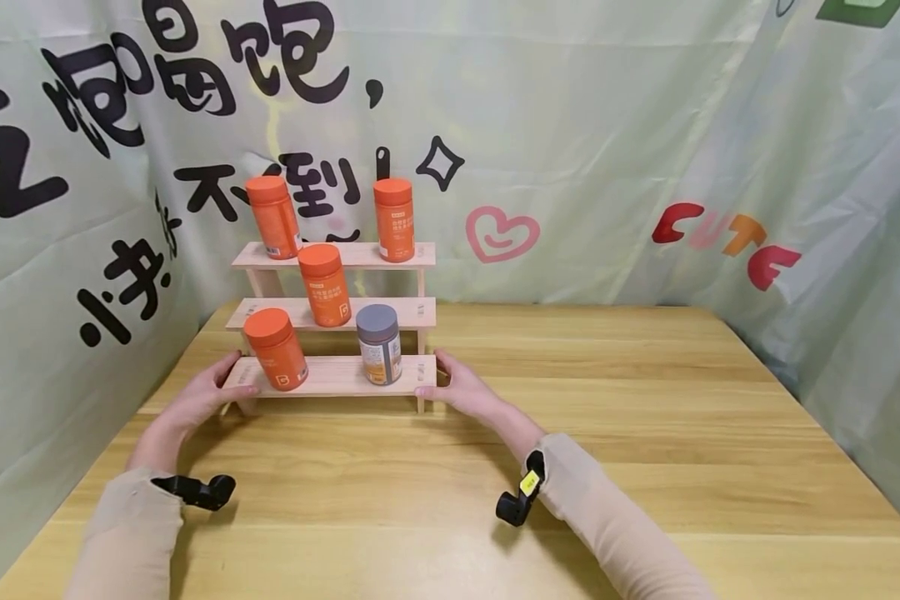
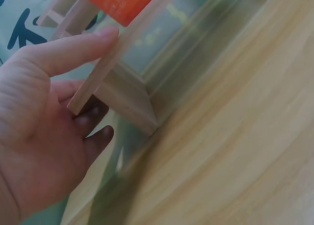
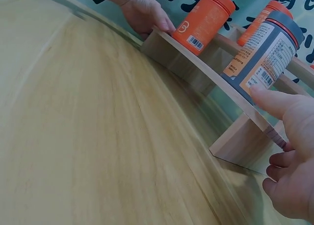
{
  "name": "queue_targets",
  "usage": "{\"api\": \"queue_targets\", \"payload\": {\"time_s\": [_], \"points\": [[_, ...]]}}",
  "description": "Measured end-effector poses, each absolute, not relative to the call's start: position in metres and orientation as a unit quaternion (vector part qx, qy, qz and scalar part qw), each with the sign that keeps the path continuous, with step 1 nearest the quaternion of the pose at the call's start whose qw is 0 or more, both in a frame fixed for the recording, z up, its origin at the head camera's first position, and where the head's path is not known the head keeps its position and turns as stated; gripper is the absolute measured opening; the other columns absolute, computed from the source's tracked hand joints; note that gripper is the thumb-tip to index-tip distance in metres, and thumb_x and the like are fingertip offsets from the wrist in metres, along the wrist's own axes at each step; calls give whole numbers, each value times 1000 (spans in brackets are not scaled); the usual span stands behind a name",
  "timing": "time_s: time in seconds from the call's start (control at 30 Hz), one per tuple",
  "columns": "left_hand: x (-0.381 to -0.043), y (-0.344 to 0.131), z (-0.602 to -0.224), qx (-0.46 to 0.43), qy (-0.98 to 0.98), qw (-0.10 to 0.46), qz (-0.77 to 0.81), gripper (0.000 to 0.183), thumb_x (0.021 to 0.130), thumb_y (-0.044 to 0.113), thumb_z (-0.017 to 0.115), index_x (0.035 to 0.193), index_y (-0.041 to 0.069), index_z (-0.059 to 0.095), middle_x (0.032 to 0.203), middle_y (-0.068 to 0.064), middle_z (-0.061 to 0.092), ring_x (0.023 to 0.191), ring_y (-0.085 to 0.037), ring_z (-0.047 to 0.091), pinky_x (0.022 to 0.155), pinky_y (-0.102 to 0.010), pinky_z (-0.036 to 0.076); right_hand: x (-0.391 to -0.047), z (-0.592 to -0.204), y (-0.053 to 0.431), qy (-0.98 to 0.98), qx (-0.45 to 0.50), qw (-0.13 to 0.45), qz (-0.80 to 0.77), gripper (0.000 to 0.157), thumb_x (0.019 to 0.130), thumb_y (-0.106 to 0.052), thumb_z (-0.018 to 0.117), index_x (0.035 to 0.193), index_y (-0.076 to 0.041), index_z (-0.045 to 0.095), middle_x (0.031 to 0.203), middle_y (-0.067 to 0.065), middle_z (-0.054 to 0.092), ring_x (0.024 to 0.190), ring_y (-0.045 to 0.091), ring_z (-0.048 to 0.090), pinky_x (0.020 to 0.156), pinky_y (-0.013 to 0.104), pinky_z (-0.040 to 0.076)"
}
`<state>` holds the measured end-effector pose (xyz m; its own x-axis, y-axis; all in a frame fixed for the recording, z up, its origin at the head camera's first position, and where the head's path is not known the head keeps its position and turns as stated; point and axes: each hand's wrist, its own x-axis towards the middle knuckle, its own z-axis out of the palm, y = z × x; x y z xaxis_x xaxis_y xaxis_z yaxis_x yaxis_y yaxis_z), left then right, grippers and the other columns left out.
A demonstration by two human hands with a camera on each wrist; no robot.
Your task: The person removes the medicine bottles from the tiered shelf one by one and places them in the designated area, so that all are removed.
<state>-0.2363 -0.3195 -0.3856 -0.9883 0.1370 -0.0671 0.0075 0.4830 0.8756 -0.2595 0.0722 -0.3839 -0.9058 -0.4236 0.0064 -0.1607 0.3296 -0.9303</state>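
A three-tier wooden shelf (image 1: 337, 377) stands at the left of the table. My left hand (image 1: 208, 392) grips the left end of its lowest tier, thumb on top and fingers beneath, as the left wrist view shows. At the right end of that same tier my right hand (image 1: 461, 386) holds on, thumb over the board and fingers curled under. An orange jar (image 1: 277, 350) and a grey-lidded jar (image 1: 379, 346) stand on the lowest tier. One orange jar (image 1: 326, 286) is on the middle tier. Two more, a left jar (image 1: 273, 218) and a right jar (image 1: 395, 221), stand on top.
The wooden table (image 1: 645, 433) stretches away to the right of the shelf. Behind and along both sides hangs a pale printed cloth (image 1: 592, 125) with black lettering and a pink heart. Black wrist cameras (image 1: 521, 492) sit by both sleeves.
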Motion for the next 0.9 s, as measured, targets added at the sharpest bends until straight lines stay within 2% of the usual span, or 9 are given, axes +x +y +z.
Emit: {"api": "queue_targets", "payload": {"time_s": [0.27,0.67,0.9], "points": [[-232,-318,-388,27,862,61,503,95,84,20,68,146,-4,0,147,-33,1,134,-48,6,106,-61,10,-268,-398,71,821,-176,109,-532,79,83,-15,70,144,3,24,143,21,34,131,33,33,108,42,26],[-232,-315,-389,29,865,54,498,94,84,22,69,146,-3,3,148,-33,7,134,-47,10,106,-59,12,-266,-398,77,793,-179,112,-571,76,84,-9,69,142,9,23,143,24,34,131,35,32,108,44,26],[-230,-309,-386,39,878,49,474,93,83,24,69,145,-7,7,147,-33,8,134,-48,10,106,-60,13,-262,-394,85,801,-178,110,-561,74,84,-9,68,142,9,25,142,24,34,132,35,31,107,45,27]]}}
